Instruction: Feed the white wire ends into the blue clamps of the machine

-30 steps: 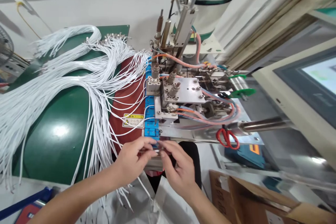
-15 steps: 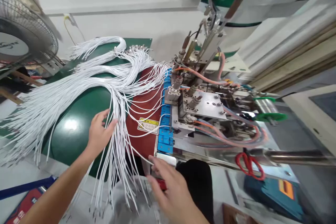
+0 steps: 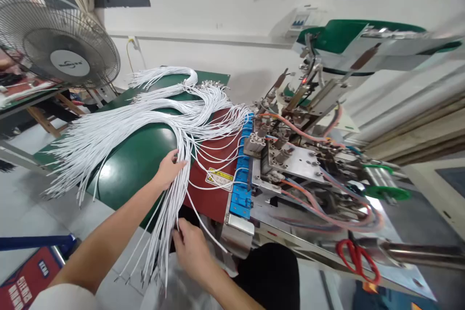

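Observation:
A thick bundle of white wires (image 3: 181,155) hangs over the near edge of the green table, its tipped ends dangling below. My left hand (image 3: 170,169) is closed round the left side of this bundle, the fingertips partly hidden behind it. Lower down, my right hand (image 3: 194,249) pinches wires at the bundle's right side; how many it holds is hidden. One loose wire (image 3: 207,227) runs apart from the bundle, above my right hand. Several wires lead across the red plate (image 3: 203,198) into a row of blue clamps (image 3: 240,198) on the machine.
More white wires fan across the green table (image 3: 134,155) to the left. A metal machine (image 3: 294,155) with hoses stands on the right, and red-handled scissors (image 3: 358,259) hang at its front. A fan (image 3: 69,63) stands at the back left.
My right hand has moved left from beside the bundle and closed on its lower wires. My left hand has closed round the bundle. The view has tilted up and shifted left.

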Tool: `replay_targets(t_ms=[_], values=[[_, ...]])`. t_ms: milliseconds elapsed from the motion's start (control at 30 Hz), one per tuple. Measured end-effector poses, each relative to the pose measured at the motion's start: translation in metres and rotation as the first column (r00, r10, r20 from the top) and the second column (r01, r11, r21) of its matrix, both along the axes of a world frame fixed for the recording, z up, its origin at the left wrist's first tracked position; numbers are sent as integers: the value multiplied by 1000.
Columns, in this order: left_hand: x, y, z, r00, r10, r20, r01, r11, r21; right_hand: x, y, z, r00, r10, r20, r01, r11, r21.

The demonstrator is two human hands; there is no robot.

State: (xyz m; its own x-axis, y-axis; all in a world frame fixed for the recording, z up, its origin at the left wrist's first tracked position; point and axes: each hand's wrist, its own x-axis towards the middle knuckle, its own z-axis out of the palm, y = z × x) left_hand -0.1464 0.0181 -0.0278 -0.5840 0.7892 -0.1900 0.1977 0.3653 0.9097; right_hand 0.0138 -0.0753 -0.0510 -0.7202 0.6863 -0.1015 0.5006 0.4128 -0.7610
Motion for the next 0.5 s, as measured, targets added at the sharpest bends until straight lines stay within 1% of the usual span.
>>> replay_targets(t_ms=[100,167,200,233,300,333,367,400,433,467,500], values=[[-4,-5,4,989,44,144,-48,999,25,15,2,14,994,105,12,-105,994,15],[-10,-9,10,977,63,206,-73,996,42,29,10,24,995,104,7,-104,993,57],[-14,-11,14,972,65,227,-78,996,52,34,15,28,997,69,-22,-66,993,96],[-18,-13,18,968,63,242,-80,995,62,39,22,31,997,13,-72,-2,989,148],[-27,-15,26,965,53,256,-74,994,76,43,35,35,978,-128,-164,169,949,266],[-31,-16,28,965,46,256,-68,995,79,43,40,35,973,-169,-160,210,933,293],[-34,-17,29,967,38,253,-59,995,78,41,42,34,973,-195,-123,223,931,289],[-37,-18,29,969,29,245,-48,996,74,38,42,33,979,-194,-67,205,944,258],[-38,-18,27,972,21,234,-37,997,67,34,39,31,987,-157,-17,157,965,211],[-38,-19,23,976,13,217,-26,998,58,29,34,30,997,-80,8,77,984,162],[-38,-19,19,981,5,194,-15,999,48,24,28,29,1000,18,11,-19,991,130]])
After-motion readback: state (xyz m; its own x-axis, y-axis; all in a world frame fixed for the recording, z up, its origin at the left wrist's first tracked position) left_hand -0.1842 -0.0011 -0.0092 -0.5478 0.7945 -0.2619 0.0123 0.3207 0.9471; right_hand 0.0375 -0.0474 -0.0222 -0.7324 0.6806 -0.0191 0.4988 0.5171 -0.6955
